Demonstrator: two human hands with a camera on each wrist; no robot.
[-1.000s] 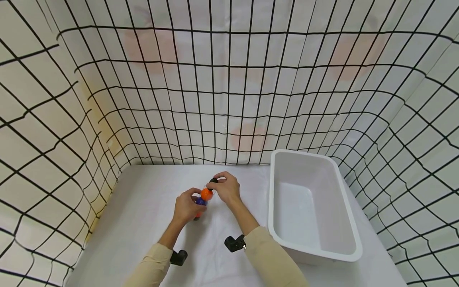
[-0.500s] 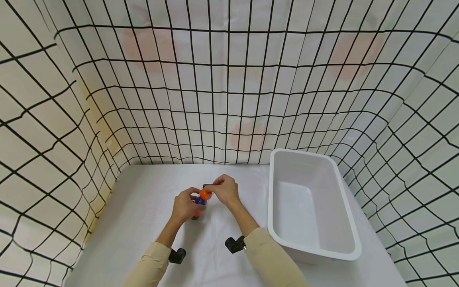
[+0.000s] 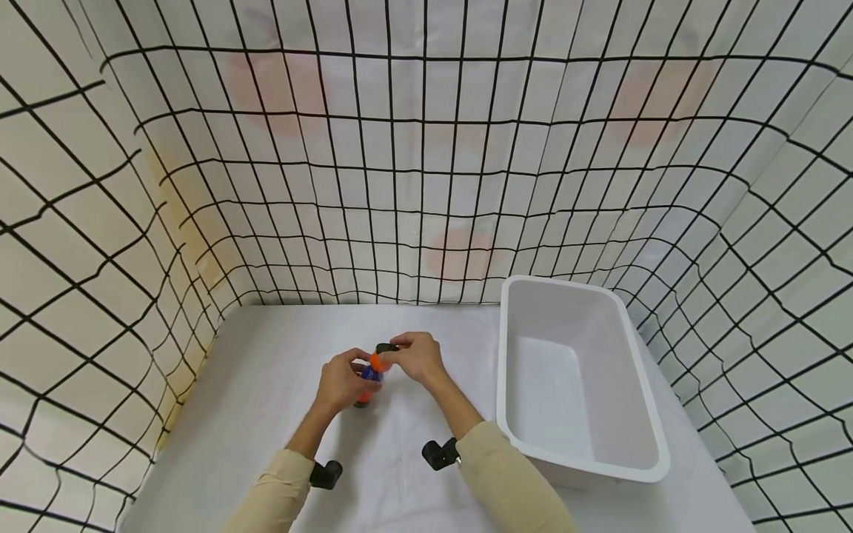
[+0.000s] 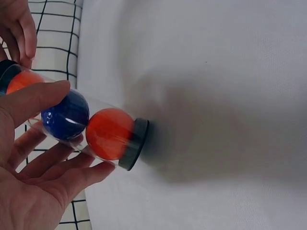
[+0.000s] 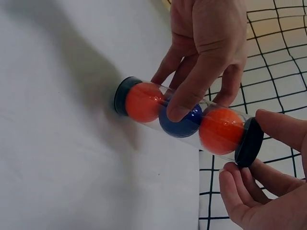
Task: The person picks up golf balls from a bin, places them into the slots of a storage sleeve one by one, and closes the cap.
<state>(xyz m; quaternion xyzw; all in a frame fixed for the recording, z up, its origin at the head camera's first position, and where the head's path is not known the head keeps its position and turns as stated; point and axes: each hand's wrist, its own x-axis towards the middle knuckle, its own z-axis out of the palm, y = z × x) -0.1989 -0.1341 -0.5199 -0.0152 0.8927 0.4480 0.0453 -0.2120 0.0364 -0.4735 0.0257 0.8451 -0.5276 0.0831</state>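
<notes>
A clear tube point(image 5: 194, 140) holds two orange balls and a blue ball point(image 5: 178, 125) between them. My left hand point(image 3: 338, 381) grips the tube around its middle, thumb over the blue ball. It tilts above the white surface, its far end raised. A black cap point(image 4: 136, 143) closes the lower end, beyond an orange ball point(image 4: 110, 133). At the upper end, my right hand point(image 3: 420, 357) pinches a second black cap point(image 5: 250, 143), which sits against the tube's mouth beside the other orange ball point(image 5: 221, 130). How firmly this cap is seated, I cannot tell.
To the right stands a deep white plastic bin point(image 3: 503, 370) on the white cloth-covered table point(image 3: 266, 414). Black netting point(image 3: 426, 174) encloses the back and both sides. Black wrist mounts point(image 3: 326, 475) stick out at the cuffs.
My right hand has come down and slightly left, bringing the black cap from above the tube's upper end onto its mouth. My left hand keeps its grip, nearly still.
</notes>
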